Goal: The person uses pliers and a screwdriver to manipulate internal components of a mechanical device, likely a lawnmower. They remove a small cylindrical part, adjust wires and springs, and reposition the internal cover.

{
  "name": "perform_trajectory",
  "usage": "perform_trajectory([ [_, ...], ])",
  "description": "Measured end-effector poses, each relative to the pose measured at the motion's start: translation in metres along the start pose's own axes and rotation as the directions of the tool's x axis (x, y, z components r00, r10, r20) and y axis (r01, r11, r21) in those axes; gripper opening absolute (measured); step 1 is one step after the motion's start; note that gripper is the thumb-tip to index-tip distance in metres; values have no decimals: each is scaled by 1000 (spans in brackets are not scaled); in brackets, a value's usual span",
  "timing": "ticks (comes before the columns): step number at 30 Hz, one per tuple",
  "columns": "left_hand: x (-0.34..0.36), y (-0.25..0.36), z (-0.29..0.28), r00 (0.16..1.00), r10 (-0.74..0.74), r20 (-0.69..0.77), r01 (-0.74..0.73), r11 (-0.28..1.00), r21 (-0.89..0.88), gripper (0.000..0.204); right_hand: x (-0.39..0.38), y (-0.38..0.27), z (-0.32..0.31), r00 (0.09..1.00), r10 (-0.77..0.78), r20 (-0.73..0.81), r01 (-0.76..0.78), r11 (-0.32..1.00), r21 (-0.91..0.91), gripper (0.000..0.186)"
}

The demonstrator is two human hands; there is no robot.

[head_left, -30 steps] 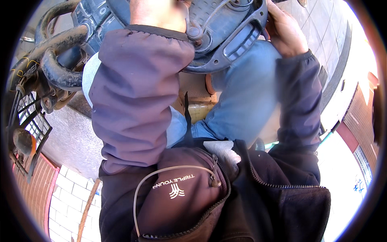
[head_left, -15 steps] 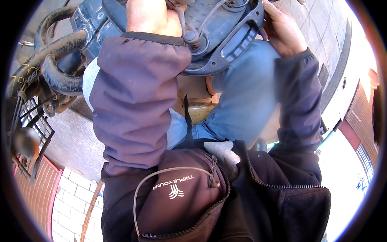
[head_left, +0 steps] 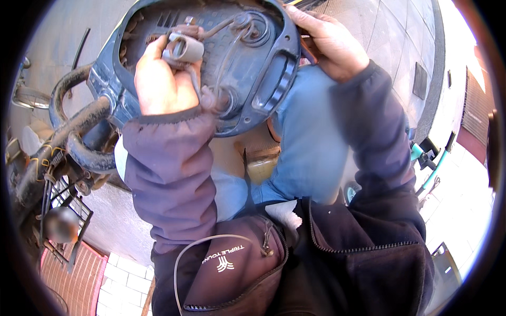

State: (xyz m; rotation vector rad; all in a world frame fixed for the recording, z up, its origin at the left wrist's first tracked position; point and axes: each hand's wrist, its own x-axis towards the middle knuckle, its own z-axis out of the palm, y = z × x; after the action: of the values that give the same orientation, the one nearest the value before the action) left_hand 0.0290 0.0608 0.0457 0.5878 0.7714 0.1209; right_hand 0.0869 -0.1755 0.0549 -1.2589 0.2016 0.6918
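A dark blue moulded housing (head_left: 232, 60), dusty inside, is held tilted above my knees. My left hand (head_left: 163, 89) is inside it, fingers closed around a grey ring-shaped fitting (head_left: 188, 49). Bent leads (head_left: 217, 26) run from around the fitting to two round sockets, the upper one (head_left: 252, 26) and the lower one (head_left: 227, 102). My right hand (head_left: 334, 42) grips the housing's right rim, thumb on top and the other fingers partly hidden behind it. A clear ribbed lens-like insert (head_left: 275, 81) sits in the housing's near right side.
At left are thick, worn black tubes (head_left: 79, 137) and a black wire rack (head_left: 71, 221). A bicycle wheel (head_left: 31, 97) shows at far left. Grey paving (head_left: 390, 31) lies ahead, with a turquoise-framed object (head_left: 435, 168) at right. My jean-clad leg (head_left: 311, 131) is under the housing.
The view has shifted, so the housing and both hands sit lower and further left. My left hand and the grey fitting now show fully; my right hand still holds the rim.
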Motion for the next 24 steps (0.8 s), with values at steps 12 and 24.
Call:
perform_trajectory([
  [12,-9,6,0,1000,-29,-11,29,998,57,28,-4,-3,-2,1000,-1,-28,-2,994,-113,38],
  [24,-8,9,-7,997,-64,34,62,997,34,28,-6,-7,-4,1000,-25,-16,23,993,-116,41],
])
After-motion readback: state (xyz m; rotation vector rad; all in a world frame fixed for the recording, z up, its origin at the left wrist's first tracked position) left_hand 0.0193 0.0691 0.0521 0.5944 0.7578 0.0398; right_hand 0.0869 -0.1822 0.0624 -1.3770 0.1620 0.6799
